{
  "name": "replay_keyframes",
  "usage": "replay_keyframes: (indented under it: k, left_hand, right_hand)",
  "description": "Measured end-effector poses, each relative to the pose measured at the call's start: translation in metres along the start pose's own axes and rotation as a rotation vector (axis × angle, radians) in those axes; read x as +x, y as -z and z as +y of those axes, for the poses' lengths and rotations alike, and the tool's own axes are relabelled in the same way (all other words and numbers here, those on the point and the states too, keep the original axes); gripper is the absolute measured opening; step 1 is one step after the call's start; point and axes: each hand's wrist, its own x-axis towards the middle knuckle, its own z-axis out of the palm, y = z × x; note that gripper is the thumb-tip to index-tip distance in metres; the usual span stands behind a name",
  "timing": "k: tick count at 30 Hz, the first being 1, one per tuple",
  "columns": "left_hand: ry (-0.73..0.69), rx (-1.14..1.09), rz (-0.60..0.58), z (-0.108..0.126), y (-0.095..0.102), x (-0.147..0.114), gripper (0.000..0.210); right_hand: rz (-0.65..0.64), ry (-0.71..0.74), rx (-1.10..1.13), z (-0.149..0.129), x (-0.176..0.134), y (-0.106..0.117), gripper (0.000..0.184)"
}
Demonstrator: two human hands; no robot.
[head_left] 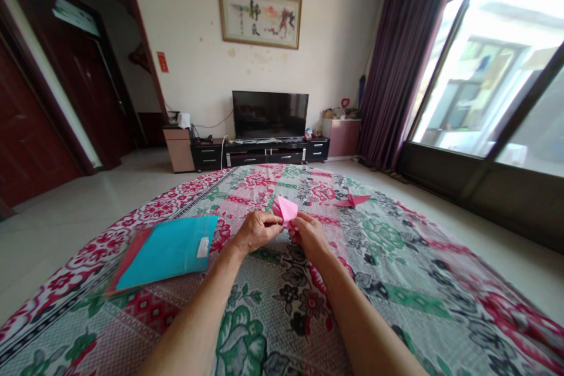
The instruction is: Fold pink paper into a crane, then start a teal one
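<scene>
A piece of folded pink paper point(288, 210) was held up at the middle of the floral tablecloth point(242, 335), a little toward the cloth's far side; whether its lower edge was touching the cloth could not be told. Its left side was gripped by the left hand point(258, 230), with the thumb and forefinger brought together on the paper and the other fingers curled. Its lower right corner was pinched by the right hand point(311, 235), whose thumb and fingers were likewise closed, the remaining fingers being bent inward.

On the left part of the tablecloth a blue sheet point(170, 252) was seen in a clear sleeve, marked by a white label point(202, 247) near its right edge, and a red sheet point(133, 251) was partly covered by it. On the far right part of the tablecloth a dark pink folded paper point(352, 200) was placed, its points spread outward, untouched by either hand.

Beyond the far edge of the tablecloth, a television point(270, 114) was supported by a low black cabinet point(282, 158), and a framed picture point(259, 14) was hung above. Beyond the tablecloth's far right side, the window point(476, 82) was bordered by a purple curtain point(392, 70).
</scene>
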Motion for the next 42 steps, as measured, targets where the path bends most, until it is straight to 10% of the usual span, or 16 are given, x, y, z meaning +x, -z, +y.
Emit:
replay_keyframes:
  k: [42]
  left_hand:
    - [-0.219,0.262,0.09,-0.003,-0.013,0.003,0.02]
  right_hand:
    - [0.023,-0.077,-0.251,-0.01,-0.003,0.003,0.013]
